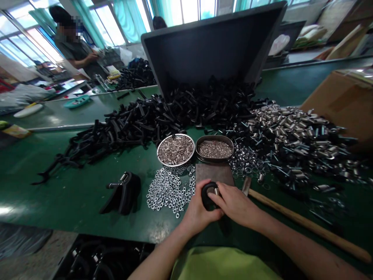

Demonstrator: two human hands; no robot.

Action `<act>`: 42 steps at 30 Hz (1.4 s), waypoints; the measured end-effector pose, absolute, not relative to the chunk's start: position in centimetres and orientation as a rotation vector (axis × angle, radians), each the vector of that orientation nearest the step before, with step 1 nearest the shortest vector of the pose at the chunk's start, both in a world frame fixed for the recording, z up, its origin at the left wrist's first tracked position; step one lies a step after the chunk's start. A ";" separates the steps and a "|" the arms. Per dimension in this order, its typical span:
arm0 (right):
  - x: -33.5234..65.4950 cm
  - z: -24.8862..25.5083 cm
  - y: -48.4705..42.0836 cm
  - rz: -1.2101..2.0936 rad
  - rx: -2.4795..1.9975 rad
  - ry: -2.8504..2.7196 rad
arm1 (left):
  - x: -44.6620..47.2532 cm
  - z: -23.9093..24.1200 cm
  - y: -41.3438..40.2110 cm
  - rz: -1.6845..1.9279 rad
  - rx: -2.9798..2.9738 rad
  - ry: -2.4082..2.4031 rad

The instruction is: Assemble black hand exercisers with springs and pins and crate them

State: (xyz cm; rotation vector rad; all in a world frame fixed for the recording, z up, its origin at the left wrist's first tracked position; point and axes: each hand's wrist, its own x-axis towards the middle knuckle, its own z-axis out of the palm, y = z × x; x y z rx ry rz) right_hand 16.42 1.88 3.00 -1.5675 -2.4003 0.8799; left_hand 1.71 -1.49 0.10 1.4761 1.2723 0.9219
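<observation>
My left hand (196, 210) is wrapped round a black plastic clamp (205, 193) with a coiled metal spring (216, 190) in it. My right hand (237, 202) grips the same piece from the other side, its fingers by the spring. Both hands are at the near edge of a flat metal block (212, 171). A hammer's wooden handle (303, 219) runs out past my right forearm, its head (246, 186) beside the block. Left of my hands lie many small metal nuts (167, 190). Farther left stands a black clamp-like piece with a spring (128, 194).
A round dish of rivet-like pins (176, 149) and an oval tin of small parts (215, 148) stand behind the block. Black parts (140, 120) spill from a tipped grey bin (204, 46). Springs and bolts (294, 128) heap up beside a cardboard box (338, 101). A person (77, 46) stands far left.
</observation>
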 end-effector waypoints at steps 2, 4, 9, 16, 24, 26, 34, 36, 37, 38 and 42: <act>16.6 2.2 3.2 0.877 -1.589 -2.429 | 1.7 -0.4 -0.3 0.848 1.483 1.302; 16.8 1.6 4.6 0.830 -1.628 -2.486 | 1.4 -1.0 1.0 0.813 1.605 1.383; 16.2 2.3 7.6 0.476 -1.619 -2.686 | -1.4 -1.3 4.7 0.822 2.041 1.638; 9.9 3.2 13.9 0.299 -1.406 -2.604 | -7.0 0.6 11.0 0.676 2.038 2.218; 5.6 2.7 16.9 0.402 -1.398 -2.590 | -7.9 0.5 13.2 0.609 1.976 2.253; 5.7 2.5 17.1 0.446 -1.390 -2.554 | -8.0 0.6 13.2 0.642 1.939 2.259; 10.5 2.7 15.3 0.702 -1.293 -2.330 | -8.6 1.6 12.5 0.808 1.741 2.310; 12.5 2.4 14.0 0.871 -1.288 -2.227 | -8.4 1.7 11.6 0.956 1.666 2.212; 13.4 2.1 13.2 0.980 -1.295 -2.149 | -8.2 1.7 10.9 1.020 1.619 2.124; 14.3 1.7 12.5 1.077 -1.305 -2.071 | -7.9 1.6 10.2 1.060 1.563 2.025; 16.3 0.0 10.5 1.035 -1.381 -2.104 | -6.0 0.8 6.8 1.019 1.270 1.679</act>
